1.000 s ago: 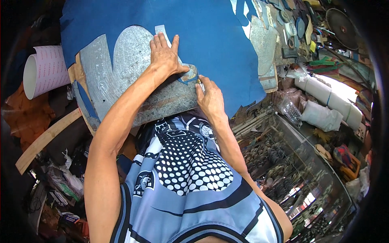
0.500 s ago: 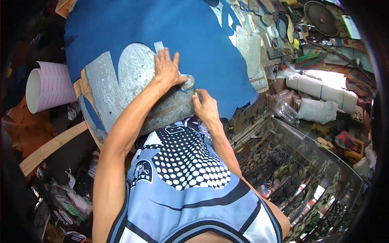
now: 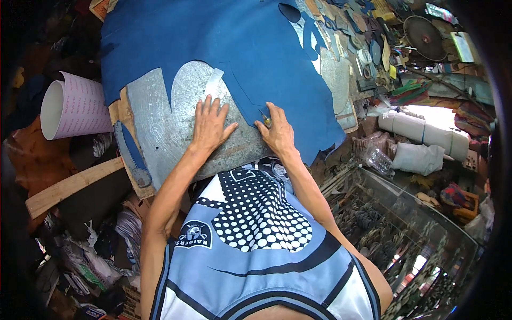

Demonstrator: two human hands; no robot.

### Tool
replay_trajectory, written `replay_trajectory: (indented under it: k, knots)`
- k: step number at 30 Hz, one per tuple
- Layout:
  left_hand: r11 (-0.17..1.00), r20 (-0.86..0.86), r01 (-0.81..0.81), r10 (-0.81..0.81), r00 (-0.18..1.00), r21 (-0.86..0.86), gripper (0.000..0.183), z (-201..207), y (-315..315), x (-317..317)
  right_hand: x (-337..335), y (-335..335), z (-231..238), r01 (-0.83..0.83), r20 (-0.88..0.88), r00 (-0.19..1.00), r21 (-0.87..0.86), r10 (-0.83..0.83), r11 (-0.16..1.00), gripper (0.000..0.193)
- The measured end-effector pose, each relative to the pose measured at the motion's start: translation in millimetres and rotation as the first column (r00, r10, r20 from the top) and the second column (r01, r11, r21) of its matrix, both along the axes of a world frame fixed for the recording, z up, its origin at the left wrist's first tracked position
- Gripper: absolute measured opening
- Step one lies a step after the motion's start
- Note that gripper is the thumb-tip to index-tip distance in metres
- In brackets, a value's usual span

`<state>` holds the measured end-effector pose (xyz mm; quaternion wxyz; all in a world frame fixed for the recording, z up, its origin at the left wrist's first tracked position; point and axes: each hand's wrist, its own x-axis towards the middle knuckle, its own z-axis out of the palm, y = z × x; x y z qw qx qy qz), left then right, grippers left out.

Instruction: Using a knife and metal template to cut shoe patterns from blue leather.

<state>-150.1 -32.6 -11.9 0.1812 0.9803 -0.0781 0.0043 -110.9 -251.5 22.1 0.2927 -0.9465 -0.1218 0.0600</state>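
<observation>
Unclenched left hand [image 3: 209,127] slides pale strip [image 3: 214,82] toward grey board's [image 3: 154,109] near edge, baring lines [image 3: 253,102]; right hand [image 3: 279,132] clutches yellow-handled tool [image 3: 268,122].

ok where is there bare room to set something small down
Bare grey metal shows between the left hand and the narrow blue scrap. The blue sheet is uncovered across its upper middle, beyond the right hand. Upper right is crowded with cut pieces.
</observation>
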Motion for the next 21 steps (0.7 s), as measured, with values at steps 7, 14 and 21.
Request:
replay_trajectory:
  k: [7, 14, 21]
  knots:
    - [0.914, -0.016, -0.236, 0.244, 0.970, -0.330, 0.075, -13.9, -76.3, 20.4, 16.8, -12.1, -19.3, 0.236, -0.224, 0.963, 0.434, -0.149, 0.870, 0.049]
    - [-0.454, -0.548, -0.349, 0.445, 0.709, -0.820, 0.078, -2.4, -72.2, 40.7, 29.8, -39.2, -13.5, 0.555, -0.671, 0.742, 0.604, -0.011, 0.572, 0.047]
    - [-0.069, -0.487, -0.510, 0.429, 0.761, -0.858, 0.074, -7.1, -83.0, 39.4, 35.1, -39.0, -10.1, 0.509, -0.716, 0.680, 0.617, 0.160, 0.600, 0.047]
